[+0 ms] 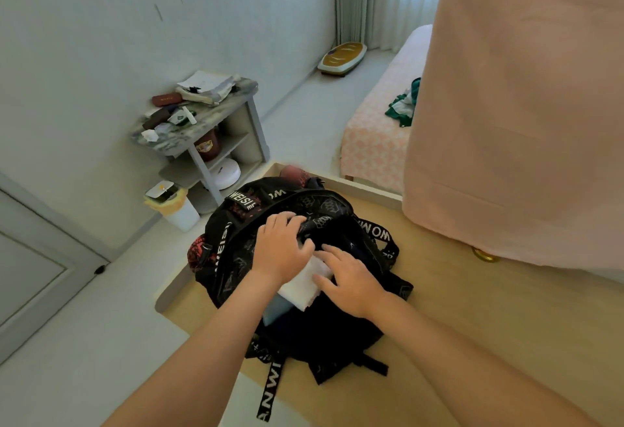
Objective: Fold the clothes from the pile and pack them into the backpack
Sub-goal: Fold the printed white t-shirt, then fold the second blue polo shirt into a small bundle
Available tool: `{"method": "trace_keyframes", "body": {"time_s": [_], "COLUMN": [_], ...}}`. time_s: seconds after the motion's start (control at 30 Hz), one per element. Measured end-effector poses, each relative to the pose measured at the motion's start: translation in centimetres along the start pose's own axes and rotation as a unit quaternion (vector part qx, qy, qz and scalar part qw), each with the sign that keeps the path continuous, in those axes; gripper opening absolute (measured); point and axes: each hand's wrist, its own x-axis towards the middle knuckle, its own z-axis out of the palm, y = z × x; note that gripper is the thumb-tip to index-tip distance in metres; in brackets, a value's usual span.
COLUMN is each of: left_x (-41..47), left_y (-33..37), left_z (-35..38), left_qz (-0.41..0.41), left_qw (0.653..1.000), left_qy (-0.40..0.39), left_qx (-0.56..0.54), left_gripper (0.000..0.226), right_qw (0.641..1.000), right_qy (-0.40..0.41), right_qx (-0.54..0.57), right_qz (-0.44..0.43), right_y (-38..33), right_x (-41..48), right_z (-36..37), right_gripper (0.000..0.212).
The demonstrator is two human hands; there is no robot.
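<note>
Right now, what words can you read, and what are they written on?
"WEISI": top patch of the backpack.
"WO": top strap.
"WEIS": left strap.
"WO", then unclear letters: right strap.
"NWI": loose strap.
Too small to read: gold lettering on the red case; label on the brown jar.

Light wood tabletop (489,291): black printed backpack (236,224) lying at centre, straps trailing toward near edge; small gold-coloured object (486,255) at right.
</note>
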Motion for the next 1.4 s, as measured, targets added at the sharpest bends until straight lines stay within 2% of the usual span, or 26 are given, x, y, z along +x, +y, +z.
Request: {"method": "trace_keyframes", "body": {"time_s": [0.1,0.27,0.37,0.57,0.7,0.83,0.97,1.0,1.07,1.13,1.23,1.3,1.37,1.4], "left_x": [1.2,1.7,0.4,-5.0,-8.9,-12.3,-14.7,-15.2,-16.0,-16.6,-17.0,-17.1,-17.2,-17.1], "left_y": [4.5,13.0,19.3,33.4,43.3,52.5,58.6,59.6,60.9,61.9,63.4,64.1,63.9,63.3], "left_z": [0.0,2.8,5.5,11.3,14.1,17.4,20.3,20.8,21.7,22.4,23.0,23.4,24.1,24.6], "left_qz": [0.087,0.156,0.184,0.281,0.340,0.366,0.384,0.384,0.386,0.402,0.443,0.466,0.485,0.487], "left_qw": [0.992,0.959,0.931,0.874,0.847,0.836,0.826,0.824,0.824,0.827,0.828,0.824,0.819,0.812], "left_qy": [-0.002,-0.145,-0.239,-0.347,-0.371,-0.384,-0.398,-0.400,-0.397,-0.377,-0.323,-0.303,-0.306,-0.320], "left_qx": [-0.090,-0.185,-0.204,-0.192,-0.171,-0.140,-0.111,-0.112,-0.117,-0.114,-0.119,-0.111,-0.027,0.034], "left_gripper": [0.039,0.030,0.031,0.032,0.032,0.032,0.035,0.036,0.040,0.045,0.053,0.060,0.066,0.066], "right_qw": [0.994,0.967,0.932,0.847,0.804,0.758,0.718,0.716,0.736,0.778,0.857,0.899,0.900,0.884], "right_qy": [0.086,0.158,0.204,0.246,0.239,0.249,0.208,0.198,0.172,0.124,0.115,0.089,0.101,0.149], "right_qx": [0.027,0.017,0.016,0.034,0.024,-0.001,0.003,0.026,0.069,0.072,0.067,0.100,0.148,0.170], "right_qz": [0.063,0.198,0.301,0.470,0.545,0.603,0.664,0.669,0.651,0.611,0.499,0.418,0.396,0.409], "right_y": [1.5,6.4,10.6,18.5,23.7,29.6,34.4,35.5,37.2,37.3,35.1,33.5,32.8,32.8], "right_x": [-2.1,-9.2,-16.2,-32.5,-42.3,-50.6,-57.0,-58.0,-58.8,-58.2,-55.7,-53.9,-52.9,-52.7], "right_z": [-1.6,-5.4,-7.1,-9.4,-11.5,-13.5,-14.2,-13.8,-12.7,-11.0,-9.2,-9.3,-9.8,-10.4], "right_gripper": [0.048,0.036,0.032,0.029,0.036,0.047,0.075,0.081,0.082,0.069,0.043,0.041,0.040,0.032]}}
